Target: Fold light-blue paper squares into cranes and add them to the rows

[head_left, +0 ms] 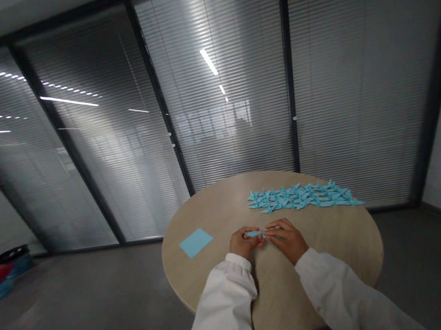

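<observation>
Blue paper [254, 234] lies left-to-right mid-frame, left hand [243, 243] and right hand [290, 239] each pinching an end over the counter [211, 211]; most of it seems nearer the left one.

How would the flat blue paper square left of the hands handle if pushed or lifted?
The blue square lies flat and thin on the table, so it probably slides at a light push. Likely floppy and very light, like the folded piece pinched by left hand and right hand.

Forearms [226, 303] angle inward — left hand [245, 243] and right hand [289, 240] curled, fingertips pinched, nearly touching.
</observation>
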A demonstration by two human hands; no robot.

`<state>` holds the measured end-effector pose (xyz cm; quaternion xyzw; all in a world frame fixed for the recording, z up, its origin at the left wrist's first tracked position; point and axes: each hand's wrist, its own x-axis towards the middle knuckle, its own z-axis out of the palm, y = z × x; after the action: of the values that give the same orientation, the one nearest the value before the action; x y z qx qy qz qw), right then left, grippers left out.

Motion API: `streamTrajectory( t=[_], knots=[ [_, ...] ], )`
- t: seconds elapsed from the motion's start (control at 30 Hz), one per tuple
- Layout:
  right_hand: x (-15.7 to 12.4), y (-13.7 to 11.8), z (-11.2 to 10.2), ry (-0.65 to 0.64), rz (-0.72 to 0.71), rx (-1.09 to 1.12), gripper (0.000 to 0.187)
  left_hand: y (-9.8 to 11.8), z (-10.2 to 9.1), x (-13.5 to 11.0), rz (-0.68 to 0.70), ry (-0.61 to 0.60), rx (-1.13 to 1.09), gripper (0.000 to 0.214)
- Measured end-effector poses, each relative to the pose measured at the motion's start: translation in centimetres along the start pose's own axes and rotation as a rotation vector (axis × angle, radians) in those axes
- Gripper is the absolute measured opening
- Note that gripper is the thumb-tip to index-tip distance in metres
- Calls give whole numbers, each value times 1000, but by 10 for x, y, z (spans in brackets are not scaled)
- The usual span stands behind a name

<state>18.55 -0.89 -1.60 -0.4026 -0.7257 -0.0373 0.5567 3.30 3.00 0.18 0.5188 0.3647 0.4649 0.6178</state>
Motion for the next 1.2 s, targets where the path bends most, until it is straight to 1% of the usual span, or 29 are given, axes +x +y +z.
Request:
streamTrajectory(
  t=[0.2, 0.4, 0.57, 0.63, 0.73, 0.87, 1.03, 1.2],
  knots=[
    [-2, 2, 1, -35, -32, -49, 20, 2, 0, 0, -22, 27, 3, 40],
    [-2, -6, -1, -94, -51, -68, 20, 5, -1, -1, -62, 34, -25, 35],
    [-2, -6, 0, -102, -8, -73, 29, 2, -1, 0, -44, 5, 0, 39],
    [-2, -4, 1, -109, 6, -77, 30, 1, -1, 0, -44, -7, 16, 39],
    [-3, -3, 2, -109, -5, -77, 26, 1, -2, 0, -41, -4, 23, 38],
    [-4, -4, 1, -108, -20, -72, 27, 3, -1, 0, -42, 18, 4, 33],
    [-3, -5, 1, -85, -37, -61, 22, 3, 0, -1, -74, 33, 14, 30],
    [-2, -1, 4, -73, 28, -68, 7, 2, 1, -3, -41, -49, 82, 32]
  ],
)
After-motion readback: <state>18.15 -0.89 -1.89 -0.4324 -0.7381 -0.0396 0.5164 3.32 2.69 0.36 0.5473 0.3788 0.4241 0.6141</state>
